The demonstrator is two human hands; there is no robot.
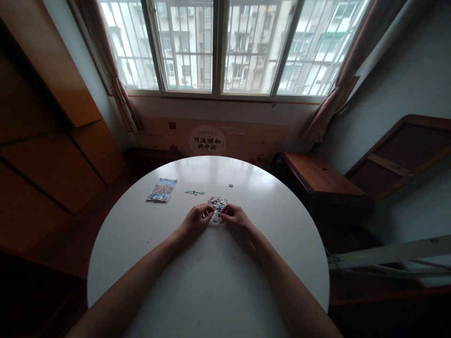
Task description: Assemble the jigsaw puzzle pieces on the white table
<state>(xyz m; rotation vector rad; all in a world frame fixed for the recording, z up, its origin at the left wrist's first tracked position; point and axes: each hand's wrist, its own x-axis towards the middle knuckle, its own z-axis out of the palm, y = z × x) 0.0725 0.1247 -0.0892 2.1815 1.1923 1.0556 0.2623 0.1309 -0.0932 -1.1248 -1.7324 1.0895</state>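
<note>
A small heap of jigsaw pieces [217, 204] lies near the middle of the round white table [148, 263]. My left hand [197, 218] rests at the heap's left edge, fingers curled in a pinch on pieces too small to name. My right hand [236, 218] sits at the heap's right edge, fingers also curled and touching the pieces. A short joined strip of pieces [195, 192] lies just beyond the heap to the left, and a single piece [230, 186] lies apart at the back right. A colourful picture card or packet [161, 189] lies flat at the table's left.
Behind the table a wide barred window [225, 47] with curtains on both sides. A cardboard panel with printed characters [206, 140] leans under the sill. A wooden bench [317, 176] stands at the right, wooden cabinets [52, 141] at the left.
</note>
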